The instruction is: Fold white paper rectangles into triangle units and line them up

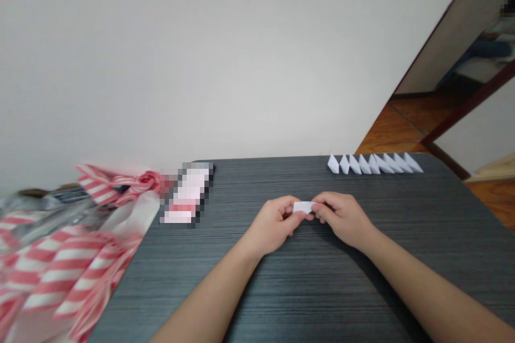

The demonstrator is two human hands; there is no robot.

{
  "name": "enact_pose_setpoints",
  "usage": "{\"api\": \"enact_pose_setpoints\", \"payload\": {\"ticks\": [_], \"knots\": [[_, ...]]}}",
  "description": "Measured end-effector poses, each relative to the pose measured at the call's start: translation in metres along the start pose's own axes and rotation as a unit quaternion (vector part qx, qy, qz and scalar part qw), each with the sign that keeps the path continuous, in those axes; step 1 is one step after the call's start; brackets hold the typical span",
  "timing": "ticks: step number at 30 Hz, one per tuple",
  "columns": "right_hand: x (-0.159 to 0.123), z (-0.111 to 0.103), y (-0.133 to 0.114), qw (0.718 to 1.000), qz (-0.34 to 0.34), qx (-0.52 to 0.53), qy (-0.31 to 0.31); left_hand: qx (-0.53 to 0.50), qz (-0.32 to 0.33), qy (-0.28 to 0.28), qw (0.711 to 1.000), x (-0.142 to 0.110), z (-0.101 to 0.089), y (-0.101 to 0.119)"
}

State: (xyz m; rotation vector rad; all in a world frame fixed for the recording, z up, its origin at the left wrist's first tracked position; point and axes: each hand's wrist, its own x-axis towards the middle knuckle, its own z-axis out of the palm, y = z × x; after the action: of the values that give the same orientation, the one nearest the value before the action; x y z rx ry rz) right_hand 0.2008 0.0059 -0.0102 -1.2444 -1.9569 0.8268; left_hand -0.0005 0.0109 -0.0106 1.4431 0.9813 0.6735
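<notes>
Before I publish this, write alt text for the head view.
A left hand and right hand hold a small white paper strip above a dark table. A row of pointed white pieces lies near its far right corner; red-and-white striped material lies beyond its left edge.

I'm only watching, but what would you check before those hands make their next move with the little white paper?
1. Left hand gripping the white paper: ok, fingers pinch one end.
2. Right hand gripping it: ok, fingers at the other end.
3. Folded papers apart from the hands: ok, in a row near the table's far edge.
4. Blurred item apart from the hands: ok, at the table's left.
5. Creases neatly aligned: cannot tell, too small.
</notes>
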Motion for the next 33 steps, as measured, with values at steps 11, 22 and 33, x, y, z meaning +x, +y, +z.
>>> {"api": "enact_pose_setpoints", "payload": {"ticks": [11,22,33], "knots": [[0.001,0.0,-0.003,1.0,0.003,-0.006,0.002,0.011,0.005,-0.013,1.0,-0.001,-0.001,0.002],[-0.002,0.0,0.007,0.995,0.046,0.087,0.001,-0.007,0.004,0.007,1.0,-0.001,-0.001,0.001],[-0.001,0.001,0.0,0.994,0.06,0.085,-0.021,0.004,0.013,0.005,1.0,-0.001,-0.002,0.0]]}}
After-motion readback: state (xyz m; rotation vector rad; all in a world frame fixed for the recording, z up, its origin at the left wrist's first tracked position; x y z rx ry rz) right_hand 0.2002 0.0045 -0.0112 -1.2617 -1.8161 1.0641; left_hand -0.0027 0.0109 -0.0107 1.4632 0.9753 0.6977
